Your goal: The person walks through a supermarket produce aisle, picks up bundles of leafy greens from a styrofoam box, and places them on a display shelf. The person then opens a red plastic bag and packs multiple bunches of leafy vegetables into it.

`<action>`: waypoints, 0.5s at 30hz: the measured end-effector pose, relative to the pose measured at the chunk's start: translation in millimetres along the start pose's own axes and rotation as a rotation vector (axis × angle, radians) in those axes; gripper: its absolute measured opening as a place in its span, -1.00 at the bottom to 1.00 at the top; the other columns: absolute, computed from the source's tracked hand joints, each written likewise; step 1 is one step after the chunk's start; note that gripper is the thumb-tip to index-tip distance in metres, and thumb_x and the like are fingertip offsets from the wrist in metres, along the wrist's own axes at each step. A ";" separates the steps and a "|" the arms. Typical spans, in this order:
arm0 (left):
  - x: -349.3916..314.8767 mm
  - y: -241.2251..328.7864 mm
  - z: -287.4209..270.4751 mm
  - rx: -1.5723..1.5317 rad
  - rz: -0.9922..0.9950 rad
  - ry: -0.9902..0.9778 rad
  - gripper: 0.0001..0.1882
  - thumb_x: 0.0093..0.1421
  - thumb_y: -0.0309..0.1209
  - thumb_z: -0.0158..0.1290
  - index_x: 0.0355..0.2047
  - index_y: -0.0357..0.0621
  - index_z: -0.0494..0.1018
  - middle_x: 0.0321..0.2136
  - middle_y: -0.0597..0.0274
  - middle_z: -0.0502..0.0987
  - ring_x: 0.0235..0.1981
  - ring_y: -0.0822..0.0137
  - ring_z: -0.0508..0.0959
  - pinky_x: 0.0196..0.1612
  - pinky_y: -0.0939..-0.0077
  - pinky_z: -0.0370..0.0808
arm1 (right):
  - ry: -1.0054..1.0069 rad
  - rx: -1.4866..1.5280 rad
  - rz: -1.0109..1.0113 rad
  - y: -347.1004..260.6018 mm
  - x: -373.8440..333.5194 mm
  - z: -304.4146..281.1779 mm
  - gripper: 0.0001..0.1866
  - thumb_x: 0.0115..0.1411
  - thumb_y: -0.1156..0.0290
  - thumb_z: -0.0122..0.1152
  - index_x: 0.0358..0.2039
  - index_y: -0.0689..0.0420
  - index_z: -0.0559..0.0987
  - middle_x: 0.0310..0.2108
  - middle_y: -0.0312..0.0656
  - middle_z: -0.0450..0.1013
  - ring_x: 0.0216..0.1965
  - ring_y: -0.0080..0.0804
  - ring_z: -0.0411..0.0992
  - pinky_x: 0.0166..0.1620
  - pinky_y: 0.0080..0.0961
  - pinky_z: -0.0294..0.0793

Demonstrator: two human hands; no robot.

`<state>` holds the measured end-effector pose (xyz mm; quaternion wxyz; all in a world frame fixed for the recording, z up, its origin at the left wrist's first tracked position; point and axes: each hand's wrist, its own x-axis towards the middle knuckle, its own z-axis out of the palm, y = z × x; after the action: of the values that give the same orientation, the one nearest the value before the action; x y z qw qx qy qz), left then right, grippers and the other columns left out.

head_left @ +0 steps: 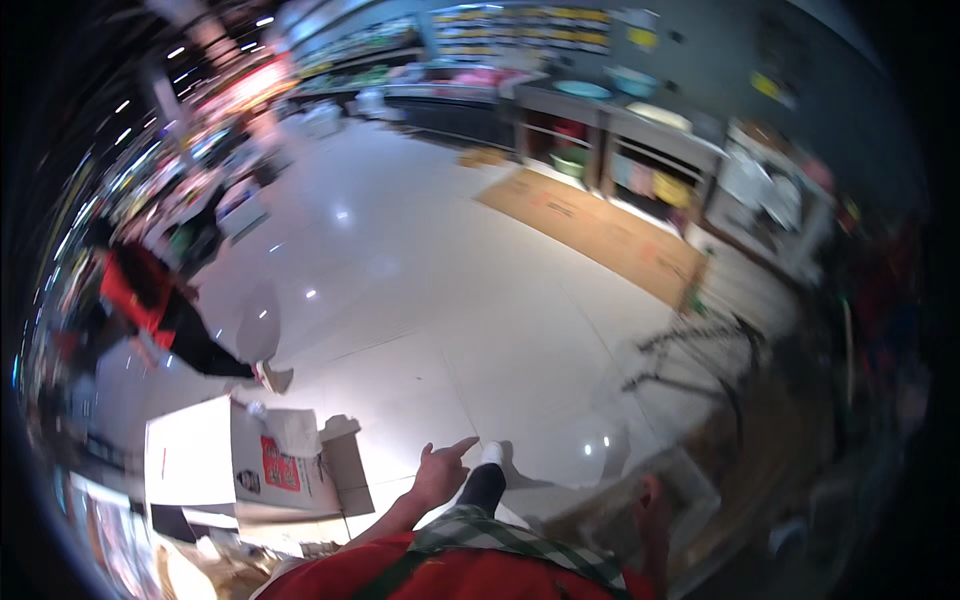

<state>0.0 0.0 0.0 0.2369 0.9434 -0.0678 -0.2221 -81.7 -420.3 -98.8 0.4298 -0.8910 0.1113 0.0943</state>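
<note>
My left hand (pixel 442 472) is held out in front of my body, empty, with a finger stretched out and the fingers apart. It is nearest to an open cardboard box (pixel 285 475) with white and red print, its flaps spread out on the floor to the left. Low on the right, my right hand (pixel 653 497) hangs beside me, smeared and dim. Its fingers cannot be made out. Close to it is a pale, translucent bin or crate (pixel 690 510), also blurred. I wear a red top and a green checked apron (pixel 490 535).
A person in red (pixel 145 285) walks at the left. A flat cardboard sheet (pixel 590 230) lies before a counter (pixel 660 140) with basins. A dark metal frame (pixel 700 350) stands at the right. Stocked shelves (pixel 520 30) line the back, above pale floor tiles (pixel 400 270).
</note>
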 end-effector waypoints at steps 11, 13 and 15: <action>233.4 43.7 -63.5 -0.108 0.656 0.600 0.00 0.06 -0.20 0.17 0.36 -0.07 -0.21 0.37 0.03 -0.21 0.39 0.02 -0.24 0.32 -0.05 -0.18 | -0.192 -0.161 -1.366 -103.6 389.5 224.9 -0.55 0.10 0.42 0.14 0.04 0.17 0.42 -0.08 -0.10 0.45 -0.23 -0.14 0.48 -0.05 -0.20 0.46; 275.7 40.6 -64.3 -0.792 1.139 0.131 -0.09 0.10 -0.18 0.12 0.35 -0.08 -0.13 0.36 0.03 -0.17 0.39 0.04 -0.23 0.32 -0.08 -0.12 | -0.406 -0.092 -1.071 -177.2 398.3 225.2 -0.57 0.13 0.38 0.12 0.04 0.16 0.43 -0.11 -0.09 0.46 -0.21 -0.14 0.48 -0.05 -0.22 0.46; 320.5 31.9 -68.5 -1.547 1.514 -0.235 -0.15 0.12 -0.14 0.09 0.33 -0.07 -0.07 0.34 0.05 -0.10 0.37 0.06 -0.15 0.28 -0.13 -0.05 | -0.472 -0.080 -0.928 -229.4 403.3 200.9 -0.58 0.16 0.34 0.09 0.04 0.16 0.43 -0.13 -0.08 0.47 -0.20 -0.13 0.48 -0.05 -0.25 0.46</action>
<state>316.2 -74.2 -54.8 0.8340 0.2253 -0.4956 -0.0897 354.0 -170.4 -157.3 0.4056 -0.8168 -0.3989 0.0963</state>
